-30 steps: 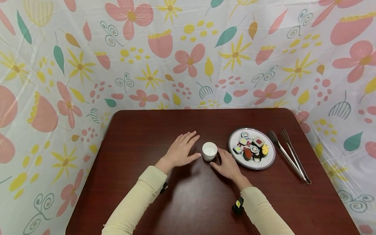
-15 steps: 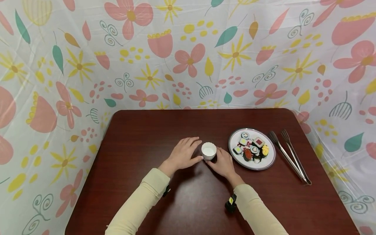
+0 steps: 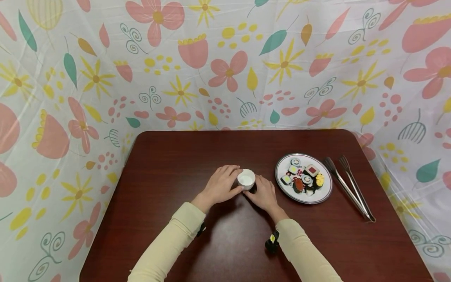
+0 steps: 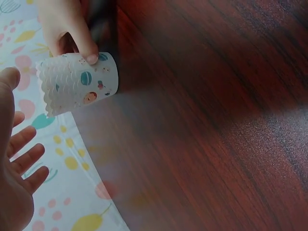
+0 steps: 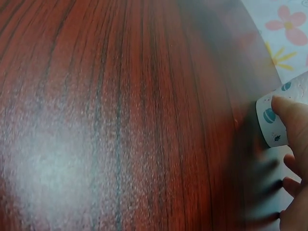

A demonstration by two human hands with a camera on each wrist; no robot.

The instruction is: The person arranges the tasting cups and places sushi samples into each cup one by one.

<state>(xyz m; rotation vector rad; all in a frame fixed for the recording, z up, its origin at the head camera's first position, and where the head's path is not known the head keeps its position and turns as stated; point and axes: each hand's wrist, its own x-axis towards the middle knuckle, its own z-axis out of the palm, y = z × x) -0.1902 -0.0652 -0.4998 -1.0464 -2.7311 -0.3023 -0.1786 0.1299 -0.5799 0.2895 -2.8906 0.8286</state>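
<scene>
A stack of white paper baking cups with scalloped rims stands between the two hands in the head view. Small teal and pink prints mark its side in the left wrist view, where several rims show nested. My right hand grips the stack from the right, with the thumb against its side near the base. On the left side, my left hand has its fingers spread and loosely bent, with the fingertips close to the cups. The left wrist view shows a gap between that hand and the stack.
A white oval plate of sushi pieces lies right of the hands on the dark red wooden table. Metal tongs rest beyond it, jaws toward the back. A floral curtain hangs along the table's back and sides.
The right hand has closed on the stack of baking cups and shifted it slightly left. The left hand has come closer to the stack, its fingers less stretched than before.
</scene>
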